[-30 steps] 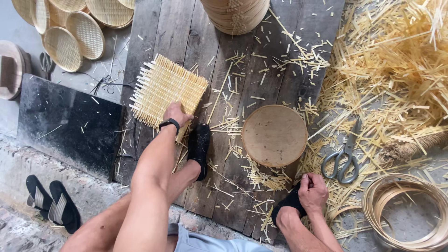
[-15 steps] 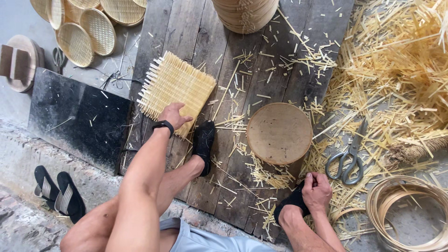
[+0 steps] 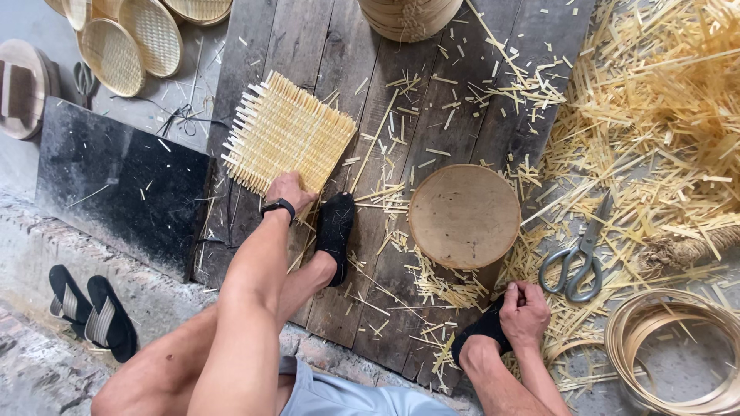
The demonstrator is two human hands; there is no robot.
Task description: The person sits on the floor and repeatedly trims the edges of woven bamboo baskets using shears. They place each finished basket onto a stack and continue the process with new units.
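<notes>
The left hand (image 3: 289, 189), a black band at its wrist, rests with fingers curled on the near edge of a square woven mat of pale bamboo strips (image 3: 287, 132), which lies flat on dark wooden planks (image 3: 308, 46). The right hand (image 3: 524, 312) is closed in a loose fist beside a black shoe; whether it grips anything cannot be told. A round wooden disc (image 3: 464, 216) lies between the hands, and grey metal scissors (image 3: 574, 258) lie near the right hand among bamboo offcuts.
</notes>
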